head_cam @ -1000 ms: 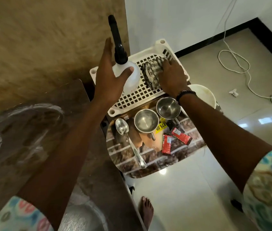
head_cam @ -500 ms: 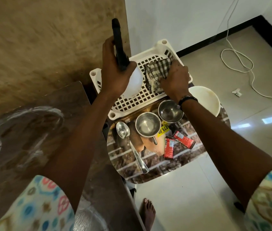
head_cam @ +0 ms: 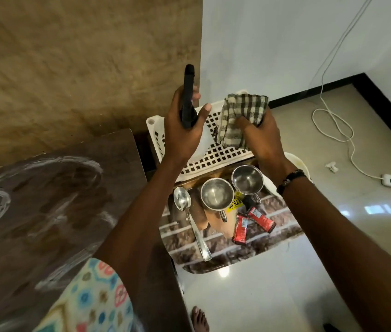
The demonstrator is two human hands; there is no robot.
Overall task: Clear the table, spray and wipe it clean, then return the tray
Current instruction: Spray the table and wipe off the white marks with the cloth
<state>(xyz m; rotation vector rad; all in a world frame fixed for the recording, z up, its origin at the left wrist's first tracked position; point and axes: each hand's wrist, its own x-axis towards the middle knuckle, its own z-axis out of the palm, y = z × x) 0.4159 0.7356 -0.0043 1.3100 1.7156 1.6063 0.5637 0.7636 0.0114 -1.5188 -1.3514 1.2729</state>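
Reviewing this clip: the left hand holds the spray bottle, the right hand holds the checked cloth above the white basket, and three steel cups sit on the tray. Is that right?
Not quite. The head view shows two steel cups on the tray, not three, beside a spoon. The rest stands: the left hand holds the spray bottle, and the right hand holds the checked cloth above the white basket.

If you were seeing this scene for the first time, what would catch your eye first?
Both raised hands at the centre: the left hand grips a spray bottle and the right hand holds a checked cloth above a white basket. Below them a tray carries two steel cups, a spoon and red sachets. White smears mark the dark table on the left.
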